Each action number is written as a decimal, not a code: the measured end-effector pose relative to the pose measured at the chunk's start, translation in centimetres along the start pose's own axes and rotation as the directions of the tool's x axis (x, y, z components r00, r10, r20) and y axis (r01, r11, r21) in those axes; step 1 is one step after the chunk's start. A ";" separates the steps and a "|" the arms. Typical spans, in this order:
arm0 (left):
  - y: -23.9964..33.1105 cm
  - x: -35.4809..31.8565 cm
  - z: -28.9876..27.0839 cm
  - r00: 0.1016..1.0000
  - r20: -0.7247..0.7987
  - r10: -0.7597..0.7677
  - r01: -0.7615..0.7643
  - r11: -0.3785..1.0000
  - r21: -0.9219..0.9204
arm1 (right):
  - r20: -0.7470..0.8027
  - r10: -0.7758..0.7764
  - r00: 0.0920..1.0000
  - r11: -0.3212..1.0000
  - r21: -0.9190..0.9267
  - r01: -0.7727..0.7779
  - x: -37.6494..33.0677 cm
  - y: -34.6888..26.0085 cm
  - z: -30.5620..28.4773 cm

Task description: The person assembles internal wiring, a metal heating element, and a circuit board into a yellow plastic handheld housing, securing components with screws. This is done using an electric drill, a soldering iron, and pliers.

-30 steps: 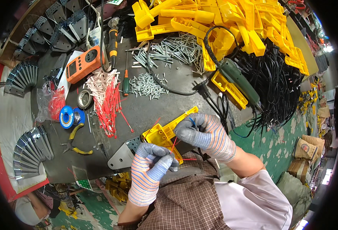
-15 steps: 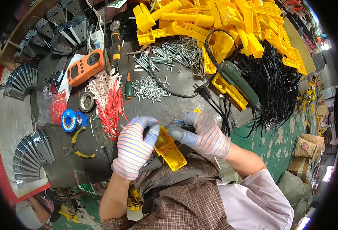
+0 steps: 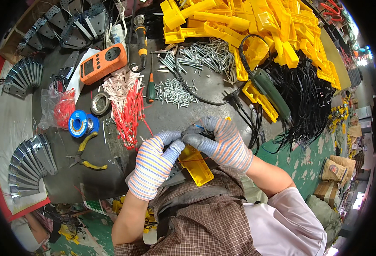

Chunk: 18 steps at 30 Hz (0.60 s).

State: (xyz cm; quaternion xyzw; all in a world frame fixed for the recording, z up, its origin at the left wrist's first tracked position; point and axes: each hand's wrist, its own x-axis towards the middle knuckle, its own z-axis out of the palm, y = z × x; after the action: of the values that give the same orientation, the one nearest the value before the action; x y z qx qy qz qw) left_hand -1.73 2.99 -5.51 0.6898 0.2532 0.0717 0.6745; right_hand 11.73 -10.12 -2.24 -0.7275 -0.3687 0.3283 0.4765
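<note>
Both my hands wear striped knit gloves with grey fingertips. Their fingertips meet over a yellow plastic housing [image 3: 199, 171] that lies close against my apron. My left hand [image 3: 156, 164] is closed in a pinch, and what lies between its fingers is hidden. A short bit of blue wire [image 3: 200, 127] shows at the fingers of my right hand [image 3: 224, 143], which are also closed. Across the housing's open side runs a thin red wire [image 3: 195, 160]. The gloves cover the housing's upper end.
Yellow-handled pliers [image 3: 87, 154], a solder spool [image 3: 80, 123] and red wires [image 3: 130, 115] lie left. Beyond them are an orange meter [image 3: 103, 64], a soldering iron [image 3: 141, 40], a screwdriver [image 3: 151, 89] and screws [image 3: 176, 91]. Yellow housings [image 3: 256, 21] and black cables [image 3: 303, 96] pile up far right.
My fingertips have come together from a small gap, and the left hand now covers more of the housing's upper end. The whole view has shifted slightly.
</note>
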 end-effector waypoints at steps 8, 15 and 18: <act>0.9 -0.4 0.7 1.000 0.016 -0.009 0.011 0.994 -0.112 | 0.023 0.037 0.999 0.995 0.096 -0.039 -0.1 0.0 -0.2; -0.5 -0.1 1.7 0.976 -0.160 0.147 -0.125 0.983 0.138 | 0.025 0.147 0.989 0.927 0.345 -0.146 -0.4 -0.3 0.4; 0.2 0.3 2.2 0.979 -0.139 0.146 -0.135 0.987 0.089 | -0.071 0.138 0.988 0.940 0.323 -0.108 -0.5 0.0 -0.2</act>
State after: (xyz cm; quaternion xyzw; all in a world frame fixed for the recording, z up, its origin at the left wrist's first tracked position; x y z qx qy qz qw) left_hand -0.45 1.17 -5.56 0.7251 0.2549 0.1591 0.6197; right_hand 11.63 -10.64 -2.07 -0.6770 -0.2424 0.3785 0.5828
